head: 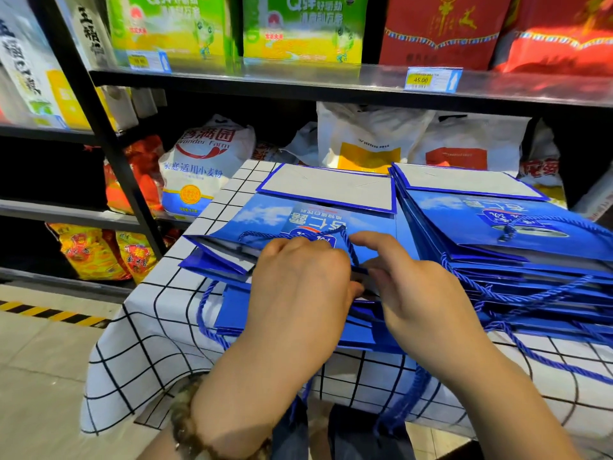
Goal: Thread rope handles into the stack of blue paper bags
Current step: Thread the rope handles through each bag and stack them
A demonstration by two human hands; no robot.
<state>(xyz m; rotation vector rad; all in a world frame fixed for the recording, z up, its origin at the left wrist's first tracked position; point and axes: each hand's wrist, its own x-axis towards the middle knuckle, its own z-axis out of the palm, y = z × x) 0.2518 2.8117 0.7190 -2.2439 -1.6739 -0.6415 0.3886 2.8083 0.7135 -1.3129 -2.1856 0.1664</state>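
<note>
The left grip [298, 287] is curling over the open edge of the top bag [265, 217] on the near stack of blue paper bags [232, 313], holding it. The right grip [421, 293] is pinching the blue rope handle [348, 242] between thumb and forefinger at that same edge. A second stack [530, 260], with ropes trailing from it, is lying just right of the near stack on the checked surface [156, 327], and a white flour sack [205, 167] is sitting on a shelf beyond the near stack.
</note>
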